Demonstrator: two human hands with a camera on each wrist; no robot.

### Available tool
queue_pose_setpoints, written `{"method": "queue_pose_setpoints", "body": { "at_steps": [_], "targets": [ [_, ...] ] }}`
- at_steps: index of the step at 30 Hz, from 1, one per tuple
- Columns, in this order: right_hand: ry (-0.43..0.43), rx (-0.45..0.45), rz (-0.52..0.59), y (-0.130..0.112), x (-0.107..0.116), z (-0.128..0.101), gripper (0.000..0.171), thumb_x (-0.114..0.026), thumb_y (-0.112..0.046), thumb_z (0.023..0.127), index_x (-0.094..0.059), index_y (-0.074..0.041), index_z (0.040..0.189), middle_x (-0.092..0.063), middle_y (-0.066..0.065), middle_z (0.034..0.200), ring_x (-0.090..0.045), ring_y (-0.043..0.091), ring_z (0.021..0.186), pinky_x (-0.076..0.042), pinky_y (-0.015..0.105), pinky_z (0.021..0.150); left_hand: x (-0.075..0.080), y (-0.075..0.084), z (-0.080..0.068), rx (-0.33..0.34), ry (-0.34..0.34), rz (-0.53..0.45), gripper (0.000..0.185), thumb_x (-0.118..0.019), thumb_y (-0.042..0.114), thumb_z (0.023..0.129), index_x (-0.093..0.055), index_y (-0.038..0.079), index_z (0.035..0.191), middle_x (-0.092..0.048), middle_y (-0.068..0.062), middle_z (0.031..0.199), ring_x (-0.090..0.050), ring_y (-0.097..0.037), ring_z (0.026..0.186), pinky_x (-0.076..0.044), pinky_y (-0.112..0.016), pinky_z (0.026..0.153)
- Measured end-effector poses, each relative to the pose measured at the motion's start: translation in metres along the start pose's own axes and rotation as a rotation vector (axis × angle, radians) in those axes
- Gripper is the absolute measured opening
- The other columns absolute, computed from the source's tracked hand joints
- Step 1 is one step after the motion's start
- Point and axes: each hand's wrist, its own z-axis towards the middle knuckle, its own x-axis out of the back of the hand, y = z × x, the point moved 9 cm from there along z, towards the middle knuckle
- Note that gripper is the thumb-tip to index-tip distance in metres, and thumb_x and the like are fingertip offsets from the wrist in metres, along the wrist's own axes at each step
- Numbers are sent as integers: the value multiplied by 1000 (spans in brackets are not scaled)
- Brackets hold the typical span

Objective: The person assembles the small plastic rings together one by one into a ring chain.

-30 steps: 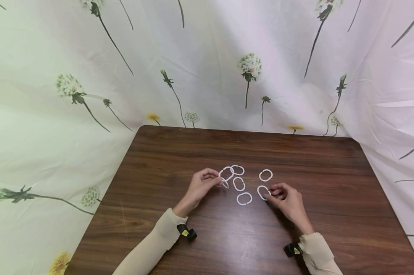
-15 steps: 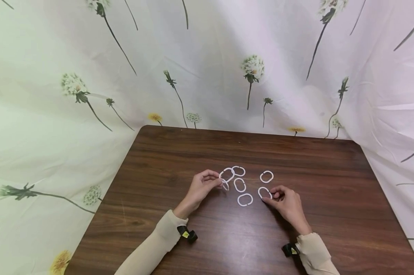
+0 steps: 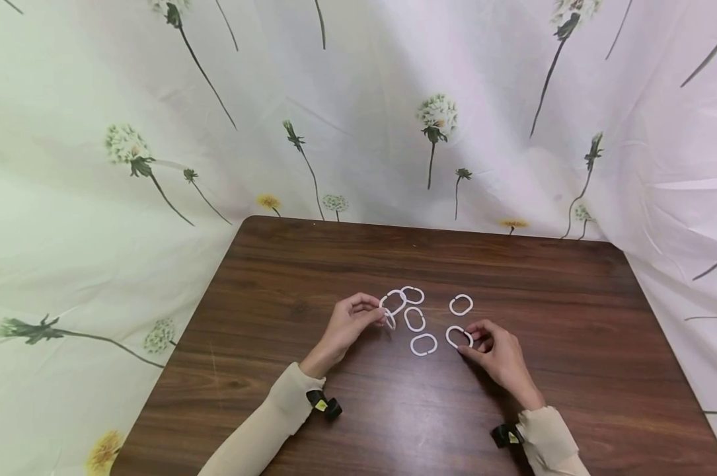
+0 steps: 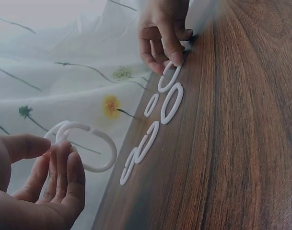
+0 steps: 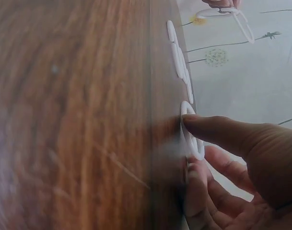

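Hands first: the left hand (image 3: 347, 324) is lifted a little off the table (image 3: 310, 264), thumb and fingertips pinching two linked white rings (image 3: 390, 309), a bigger loop with a smaller one hanging off it. The left wrist view shows that pair (image 4: 83, 143) clearly, thumb on one side and curled fingers (image 4: 64, 167) on the other.

The right hand (image 3: 496, 354) sits low on the wood, thumb and forefinger closed on the edge of one ring (image 3: 458, 336) that lies flat. From the right wrist view the fingertip (image 5: 203, 125) presses right on that ring (image 5: 192, 139).

Between the two hands there are two loose rings, one (image 3: 414, 319) nearer the left hand's pair, one (image 3: 423, 344) a bit closer to the person. Just past the left hand's rings lies another (image 3: 413, 295), touching or overlapping the held loop, can't tell which. Beyond the right hand sits one more ring (image 3: 461, 305), apart from the rest. So seven rings total: two held, one pinched on the table, four loose.

Both sleeves are beige, each with a small black strap (image 3: 324, 403) at the wrist. Around the table hangs a white curtain (image 3: 126, 198) printed with dandelions.
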Motion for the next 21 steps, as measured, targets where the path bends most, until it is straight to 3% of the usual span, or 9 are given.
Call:
{"method": "queue_pose_setpoints", "body": {
  "at_steps": [4,9,16,21],
  "targets": [
    [-3,39,20,-3,2,-1,34,-86,-15,74,-69,-12,103,-71,4,87,-59,-2,62,-50,17,59,0,0,0,5,-6,0,31,-69,0,88,-56,-18,110,-66,-18,92,-70,-26,84,-53,-61,92],
    [9,62,71,-5,2,-2,27,-81,-8,79,-69,-9,104,-70,6,84,-62,-1,64,-54,19,53,1,2,-1,-5,-3,12,30,-70,2,88,-57,-16,109,-66,-10,87,-70,-23,82,-54,-59,91],
    [14,11,176,0,0,-1,21,-81,-9,80,-71,-4,98,-74,10,81,-67,2,66,-57,19,59,3,2,-2,-9,-4,3,32,-70,1,88,-56,-17,110,-66,-12,89,-70,-21,81,-56,-57,90],
    [-14,-31,242,2,-2,0,13,-76,-10,85,-70,-2,94,-74,14,82,-70,10,64,-60,23,57,2,4,-5,-11,-2,31,30,-70,3,88,-58,-15,109,-67,-17,91,-70,-21,81,-52,-62,92]
  ]
}}
